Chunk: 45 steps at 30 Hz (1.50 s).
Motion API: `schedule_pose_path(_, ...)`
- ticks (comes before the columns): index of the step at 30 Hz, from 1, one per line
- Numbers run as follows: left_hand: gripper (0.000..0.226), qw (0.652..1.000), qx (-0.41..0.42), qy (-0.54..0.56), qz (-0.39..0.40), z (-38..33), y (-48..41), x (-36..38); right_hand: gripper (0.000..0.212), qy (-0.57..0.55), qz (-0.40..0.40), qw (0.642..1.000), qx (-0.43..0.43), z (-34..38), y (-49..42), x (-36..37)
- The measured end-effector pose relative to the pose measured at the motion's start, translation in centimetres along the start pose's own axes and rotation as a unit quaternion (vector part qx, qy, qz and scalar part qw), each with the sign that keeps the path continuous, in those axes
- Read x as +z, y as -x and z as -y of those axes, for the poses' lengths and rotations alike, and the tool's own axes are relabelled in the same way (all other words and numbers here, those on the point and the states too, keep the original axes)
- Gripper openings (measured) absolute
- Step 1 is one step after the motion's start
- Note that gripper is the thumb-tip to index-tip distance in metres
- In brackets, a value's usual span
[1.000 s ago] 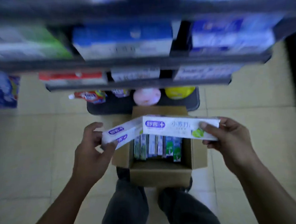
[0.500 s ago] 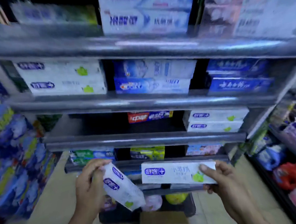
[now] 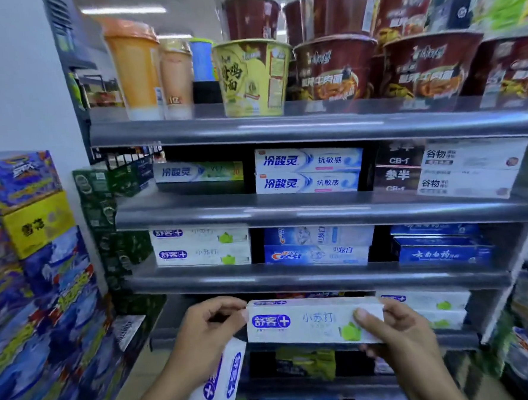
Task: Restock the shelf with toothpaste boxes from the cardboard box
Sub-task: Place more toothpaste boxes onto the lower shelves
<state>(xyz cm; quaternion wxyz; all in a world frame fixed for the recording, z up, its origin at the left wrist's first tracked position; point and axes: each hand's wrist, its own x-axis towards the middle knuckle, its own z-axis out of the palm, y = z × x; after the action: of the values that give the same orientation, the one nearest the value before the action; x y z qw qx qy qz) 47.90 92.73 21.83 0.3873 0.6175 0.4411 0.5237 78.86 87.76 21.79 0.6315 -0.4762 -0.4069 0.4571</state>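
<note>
White toothpaste box point(image 3: 307, 321) gripped in your right hand point(image 3: 400, 330), second box point(image 3: 220, 385) held in your left hand point(image 3: 206, 336); placing step: slide one beside the seemingly matching stack point(image 3: 439, 306).

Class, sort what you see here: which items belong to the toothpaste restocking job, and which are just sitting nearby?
Job: left hand, holding a tilted white box; right hand, holding the level white box; matching white boxes on the shelf.
Nearby: noodle cups; Crest boxes; colourful cartons at left.
</note>
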Motion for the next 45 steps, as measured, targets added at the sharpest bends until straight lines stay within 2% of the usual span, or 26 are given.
schedule_pose_path(2, 0.013, 1.0, -0.008, 0.011, -0.028, -0.3, -0.3, -1.7, 0.035, 0.003, 0.016, 1.0, -0.018, 0.2, -0.2, 2.5)
schedule_pose_path(7, 0.012, 0.991, -0.033, 0.039, -0.126, -0.6, -1.1, -6.1, 0.053, -0.009, 0.012, 0.997, -0.072, 0.0, -0.4, 9.1)
schedule_pose_path(12, 0.015, 0.972, -0.054, 0.087, -0.212, -0.6, -3.3, -10.4, 0.031, 0.016, 0.006, 0.992, -0.126, -0.2, -1.1, 15.4)
schedule_pose_path(18, 0.015, 0.961, -0.05, 0.068, -0.265, -0.9, -6.4, -12.9, 0.026, 0.125, -0.009, 0.981, -0.146, -0.3, -4.5, 19.2)
schedule_pose_path(22, 0.016, 0.96, -0.068, 0.042, -0.269, -0.5, -8.1, -13.7, 0.035, 0.185, -0.009, 0.974, -0.134, -0.9, -6.5, 20.3)
schedule_pose_path(31, 0.016, 0.959, -0.095, 0.015, -0.265, 1.1, -10.4, -14.2, 0.025, 0.258, -0.042, 0.95, -0.169, -1.4, -8.5, 21.5)
schedule_pose_path(36, 0.019, 0.964, -0.092, -0.007, -0.25, 1.2, -11.2, -14.1, 0.031, 0.311, -0.055, 0.933, -0.172, -1.2, -8.5, 21.8)
schedule_pose_path(45, 0.01, 0.961, -0.116, -0.033, -0.249, 2.0, -10.6, -13.8, 0.035, 0.371, -0.04, 0.915, -0.153, -1.2, -8.4, 21.6)
